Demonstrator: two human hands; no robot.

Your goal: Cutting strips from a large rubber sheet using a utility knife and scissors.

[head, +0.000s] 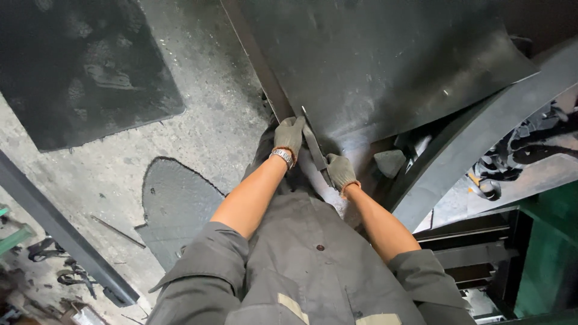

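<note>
My left hand [289, 133], in a grey work glove with a metal wristwatch, presses down on the edge of a large black rubber sheet [385, 66] where it meets a dark metal bar [259, 66]. My right hand [341, 171], also gloved, grips the handle end of a long thin blade-like tool [313, 143] that runs up along the sheet's edge toward my left hand. The tool's tip lies just right of my left fingers. My grey work shirt fills the lower middle of the view.
A black rubber mat [78, 66] lies on the concrete floor at upper left, a smaller cut piece [174, 204] near my left elbow. A steel beam [60, 232] crosses the lower left. Curved black rubber strip [481, 144] and green machine frame [548, 241] stand right.
</note>
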